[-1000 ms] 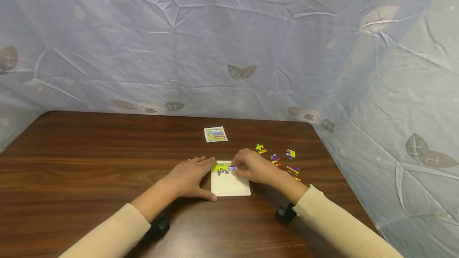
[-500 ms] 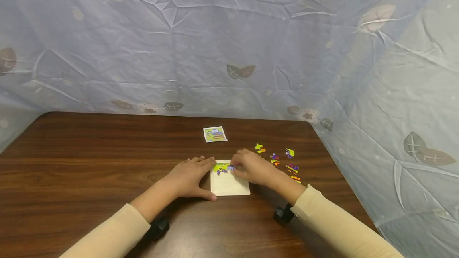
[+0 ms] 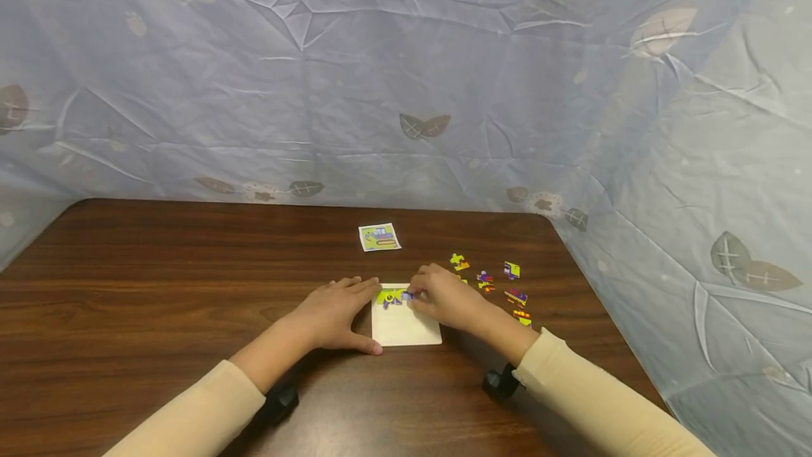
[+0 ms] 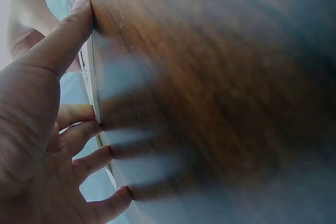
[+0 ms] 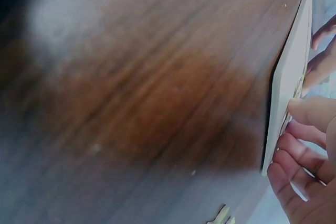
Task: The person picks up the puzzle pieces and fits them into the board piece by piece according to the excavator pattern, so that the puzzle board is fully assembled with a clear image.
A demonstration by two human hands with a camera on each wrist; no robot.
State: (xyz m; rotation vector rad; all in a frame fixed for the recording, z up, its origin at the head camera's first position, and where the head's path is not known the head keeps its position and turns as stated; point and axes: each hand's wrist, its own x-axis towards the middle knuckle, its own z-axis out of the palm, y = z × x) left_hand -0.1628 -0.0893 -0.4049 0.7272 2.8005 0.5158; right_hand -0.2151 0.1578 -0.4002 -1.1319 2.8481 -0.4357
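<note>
A pale square puzzle board (image 3: 406,326) lies on the table, with joined green, yellow and purple jigsaw pieces (image 3: 388,297) along its far left part. My left hand (image 3: 333,316) rests at its left side, fingers spread, fingertips at the far corner and thumb at the near corner. Over the far right part, my right hand (image 3: 447,295) pinches a purplish jigsaw piece (image 3: 407,295) beside the joined ones; the fingers hide most of it. In the right wrist view, the thumb and fingers of my right hand (image 5: 310,156) are at the edge of the board (image 5: 287,72).
Several loose jigsaw pieces (image 3: 485,281) lie to the right of the board, some close to my right hand. Behind the board is a small picture card (image 3: 379,238) of a digger. Patterned cloth (image 3: 355,76) hangs behind and to the right of the brown table (image 3: 190,266).
My right hand stays at the board's far right part with only slight finger movement. A loose piece now shows just behind that hand. The left hand keeps its place.
</note>
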